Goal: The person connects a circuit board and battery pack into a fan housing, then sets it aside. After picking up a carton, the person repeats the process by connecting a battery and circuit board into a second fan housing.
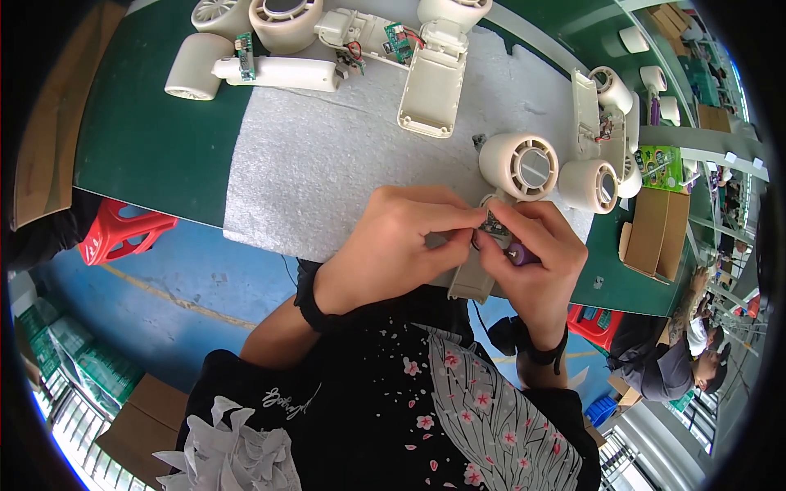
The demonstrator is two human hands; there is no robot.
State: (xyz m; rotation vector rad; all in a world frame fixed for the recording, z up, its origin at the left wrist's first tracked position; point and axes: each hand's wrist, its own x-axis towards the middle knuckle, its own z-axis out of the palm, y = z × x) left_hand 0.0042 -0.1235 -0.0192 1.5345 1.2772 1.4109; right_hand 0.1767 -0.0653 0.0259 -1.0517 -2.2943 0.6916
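Note:
A cream handheld fan with a round slotted head point(518, 166) lies at the near edge of the foam sheet, its open handle shell point(471, 282) pointing toward me. Over that handle, my right hand point(540, 245) pinches a small green circuit board point(494, 224) between thumb and forefinger. A purple cylinder point(521, 253), looking like a battery cell, shows under its fingers. From the left, my left hand point(397, 237) brings closed thumb and forefinger to the board's edge. Whatever its fingertips hold is too small and hidden to name.
A grey-white foam sheet point(303, 164) covers part of the green table point(139, 139). Opened fans with wires and boards lie at the back, including a handle shell point(430, 90). More fan parts point(589, 184) and a cardboard box point(657, 233) stand right. A person point(671, 368) sits far right.

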